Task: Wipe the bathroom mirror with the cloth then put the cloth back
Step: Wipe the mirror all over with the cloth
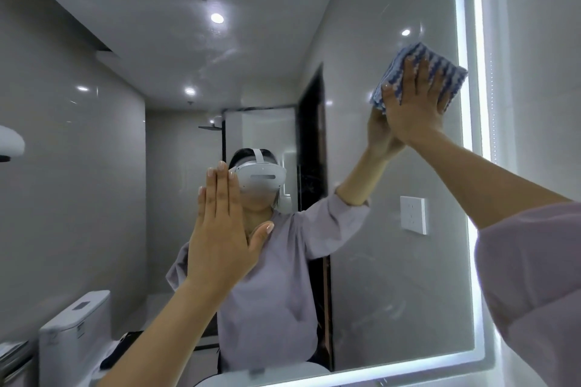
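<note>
The bathroom mirror (393, 229) fills most of the view, framed by a lit white band along its top, right and bottom edges. My right hand (415, 104) presses a folded blue-and-white striped cloth (440, 63) flat against the glass near the upper right corner, fingers spread over it. My left hand (220, 229) is raised in front of the mirror's lower middle, flat, fingers together, holding nothing; whether it touches the glass I cannot tell. Faint streaks show on the glass at the lower right.
The mirror reflects a person in a lilac shirt, a toilet (75, 333) at lower left, a shower area and a wall socket (413, 214). A tiled wall (540, 41) stands right of the mirror. A basin rim (261, 377) shows at the bottom edge.
</note>
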Available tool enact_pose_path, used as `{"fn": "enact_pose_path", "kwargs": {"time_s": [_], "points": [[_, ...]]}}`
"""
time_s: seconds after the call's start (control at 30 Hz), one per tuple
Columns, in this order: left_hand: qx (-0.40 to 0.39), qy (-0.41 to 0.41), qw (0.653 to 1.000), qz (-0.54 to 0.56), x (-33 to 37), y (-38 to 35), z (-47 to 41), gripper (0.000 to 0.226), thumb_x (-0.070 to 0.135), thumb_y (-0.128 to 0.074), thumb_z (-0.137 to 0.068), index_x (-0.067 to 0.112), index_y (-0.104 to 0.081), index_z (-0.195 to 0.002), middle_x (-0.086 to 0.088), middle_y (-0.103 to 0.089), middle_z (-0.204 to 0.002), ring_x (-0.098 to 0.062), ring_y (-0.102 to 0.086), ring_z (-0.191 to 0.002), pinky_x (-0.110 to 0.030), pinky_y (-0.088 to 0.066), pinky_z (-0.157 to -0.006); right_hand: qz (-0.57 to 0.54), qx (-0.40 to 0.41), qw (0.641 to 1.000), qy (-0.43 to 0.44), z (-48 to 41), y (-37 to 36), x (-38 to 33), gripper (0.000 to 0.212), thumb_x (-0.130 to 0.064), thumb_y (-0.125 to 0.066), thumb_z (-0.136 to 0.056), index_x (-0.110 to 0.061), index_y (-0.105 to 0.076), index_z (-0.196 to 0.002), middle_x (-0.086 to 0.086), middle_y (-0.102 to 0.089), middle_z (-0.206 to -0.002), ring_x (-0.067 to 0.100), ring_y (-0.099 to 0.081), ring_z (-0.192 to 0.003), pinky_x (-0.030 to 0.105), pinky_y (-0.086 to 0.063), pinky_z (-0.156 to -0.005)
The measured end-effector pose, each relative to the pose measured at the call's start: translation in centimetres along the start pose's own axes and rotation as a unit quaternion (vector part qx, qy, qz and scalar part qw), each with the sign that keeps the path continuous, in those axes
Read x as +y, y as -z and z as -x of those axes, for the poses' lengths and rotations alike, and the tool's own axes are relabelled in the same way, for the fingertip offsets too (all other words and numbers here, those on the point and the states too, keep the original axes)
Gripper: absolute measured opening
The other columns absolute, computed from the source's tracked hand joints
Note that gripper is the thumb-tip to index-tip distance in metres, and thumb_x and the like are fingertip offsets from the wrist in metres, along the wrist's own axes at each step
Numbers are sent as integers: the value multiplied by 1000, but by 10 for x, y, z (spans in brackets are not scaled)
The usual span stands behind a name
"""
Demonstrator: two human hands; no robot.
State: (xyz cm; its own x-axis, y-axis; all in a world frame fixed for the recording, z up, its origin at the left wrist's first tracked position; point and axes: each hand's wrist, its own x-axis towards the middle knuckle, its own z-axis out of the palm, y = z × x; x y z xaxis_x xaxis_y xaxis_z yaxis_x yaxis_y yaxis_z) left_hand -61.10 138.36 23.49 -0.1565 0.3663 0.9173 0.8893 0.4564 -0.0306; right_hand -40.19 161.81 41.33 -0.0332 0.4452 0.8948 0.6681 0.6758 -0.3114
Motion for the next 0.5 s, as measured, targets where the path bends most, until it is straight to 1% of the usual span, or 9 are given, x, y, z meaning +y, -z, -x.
{"fn": "enact_pose_path", "kwargs": {"time_s": [0.1, 0.2, 0.3, 0.4, 0.43, 0.5], "points": [[-3, -2, 1000, 1, 0, 0, 0, 96, 68, -9, -83, 0, 12, -147, -14, 22, -156, -25, 23, -144, -35, 14, -118, 10, 30, 999, 30, 16, -8, -12, 67, -56, -15, -100, -24, 10, -153, 7, 14, -162, 32, 15, -147, 52, 10, -118], [-5, -2, 1000, 4, 0, 0, 0, 96, 68, -10, -83, 0, 12, -146, -14, 22, -155, -25, 22, -144, -35, 12, -118, 26, 34, 996, 77, 35, -16, -31, 68, -54, -16, -99, -22, 7, -154, 10, 12, -162, 34, 14, -147, 51, 12, -118], [-6, -2, 1000, 5, 0, 0, 0, 96, 68, -9, -82, 0, 12, -146, -15, 20, -156, -26, 21, -145, -36, 11, -119, 26, 61, 986, 155, 62, -23, -57, 70, -52, -16, -97, -15, 2, -155, 15, 7, -161, 36, 10, -147, 49, 15, -115], [-5, -2, 1000, 18, 1, 0, -1, 95, 66, -16, -84, 0, 11, -146, -15, 19, -156, -26, 19, -145, -39, 8, -119, 32, 98, 969, 225, 89, -33, -91, 69, -45, -26, -99, -11, -4, -154, 17, 0, -161, 35, 6, -147, 50, 18, -115], [-6, -2, 1000, 15, 1, 0, -1, 94, 66, -16, -84, 1, 13, -146, -14, 20, -156, -26, 20, -145, -38, 9, -119, 35, 95, 965, 243, 97, -36, -102, 69, -46, -26, -99, -12, -3, -154, 17, 1, -161, 35, 7, -147, 52, 15, -116], [-10, -2, 1000, 0, 0, 0, 0, 93, 66, -14, -85, 2, 17, -145, -15, 23, -155, -25, 23, -144, -37, 11, -118, 31, 63, 958, 277, 117, -43, -121, 70, -52, -22, -99, -14, -1, -154, 14, 3, -162, 34, 7, -148, 55, 7, -118]]}}
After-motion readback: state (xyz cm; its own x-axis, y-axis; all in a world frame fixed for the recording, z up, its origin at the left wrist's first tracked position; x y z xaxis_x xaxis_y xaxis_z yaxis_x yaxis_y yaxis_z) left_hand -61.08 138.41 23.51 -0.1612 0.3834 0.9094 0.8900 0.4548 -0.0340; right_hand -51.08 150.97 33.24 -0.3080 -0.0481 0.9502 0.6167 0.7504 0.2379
